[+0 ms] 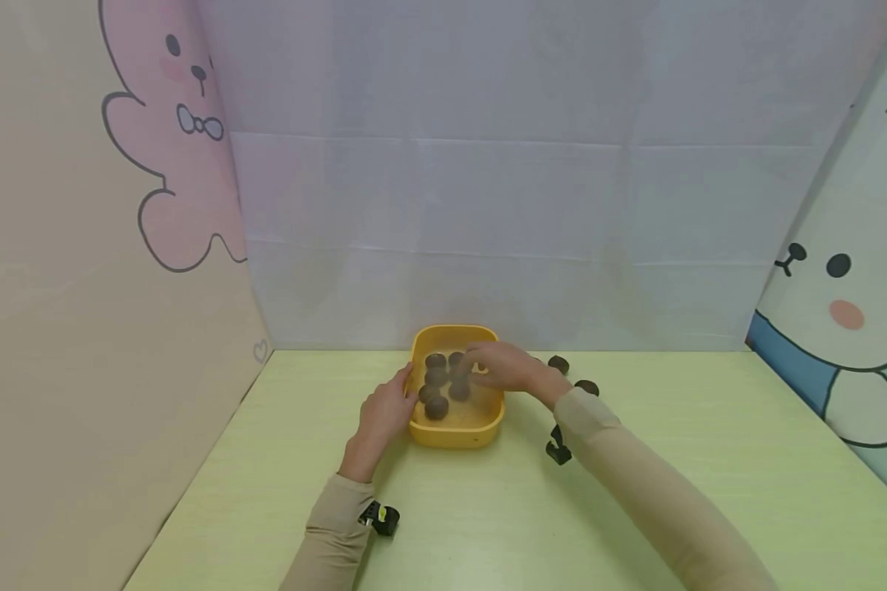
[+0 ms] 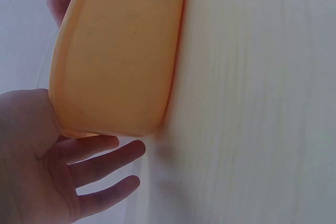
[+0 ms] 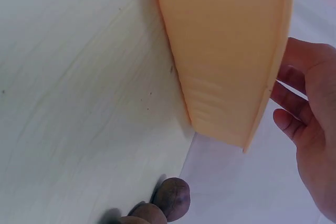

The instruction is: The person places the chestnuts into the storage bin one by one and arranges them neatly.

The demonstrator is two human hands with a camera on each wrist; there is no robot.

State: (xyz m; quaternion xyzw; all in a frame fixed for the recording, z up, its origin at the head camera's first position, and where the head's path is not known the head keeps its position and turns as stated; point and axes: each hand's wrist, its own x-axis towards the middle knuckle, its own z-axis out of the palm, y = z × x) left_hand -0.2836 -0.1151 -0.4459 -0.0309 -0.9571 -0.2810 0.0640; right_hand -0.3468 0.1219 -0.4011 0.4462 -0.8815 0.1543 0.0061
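Observation:
A yellow plastic basket stands on the table, with several dark brown, round, fruit-like balls inside. At its left side, my left hand holds the rim; in the left wrist view, that hand's lower fingers spread loosely beside the wall. My right hand, slightly blurred, reaches over the right rim and has its fingers down among the balls. The basket wall hides those fingertips in the right wrist view, so whether they grip a ball cannot be seen.
More brown balls lie on the pale table, right of the basket and partly behind my right forearm. A white curtain hangs along the back. Walls with cartoon animals flank both sides. Small black devices sit at my wrists.

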